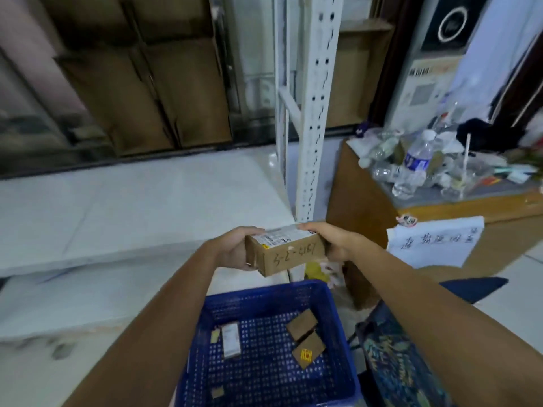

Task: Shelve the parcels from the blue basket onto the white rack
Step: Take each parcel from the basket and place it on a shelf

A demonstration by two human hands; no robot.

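Note:
I hold a small brown cardboard parcel with a white label on top and handwritten numbers on its near side. My left hand grips its left end and my right hand grips its right end. The parcel hangs just above the front right corner of the white rack's shelf, beside the rack's perforated upright. Below my arms stands the blue basket. Inside it lie two brown parcels, a small white-labelled parcel and a small piece near the front.
A wooden desk to the right carries a water bottle, plastic cups and clutter. A handwritten paper sheet hangs on its front. Flattened cardboard leans behind the rack. A patterned cloth lies right of the basket.

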